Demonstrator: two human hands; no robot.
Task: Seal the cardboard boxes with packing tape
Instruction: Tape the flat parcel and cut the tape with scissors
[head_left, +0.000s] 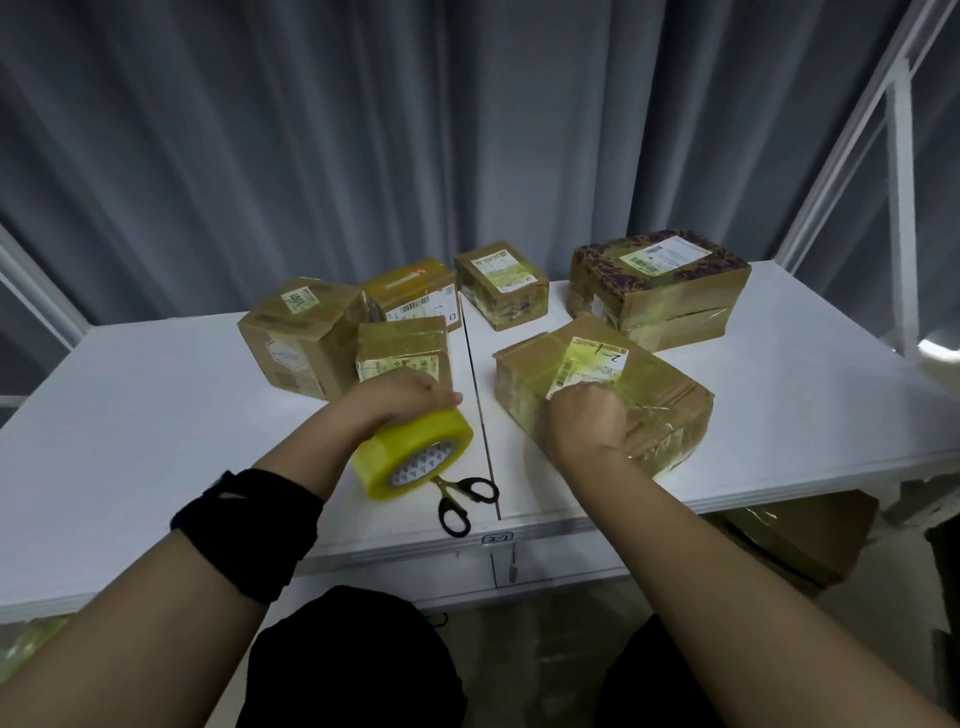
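My left hand grips a yellow roll of packing tape held just above the white table, near its front edge. My right hand lies with curled fingers on the near side of a flat cardboard box that has a yellow-green label and shiny tape across its top. What the right fingers hold is hidden by the hand. Black-handled scissors lie on the table below the tape roll.
Several more taped cardboard boxes stand behind: a small one right behind my left hand, a larger one to its left, a big patterned one at the back right. Grey curtains hang behind; a white frame rises on the right.
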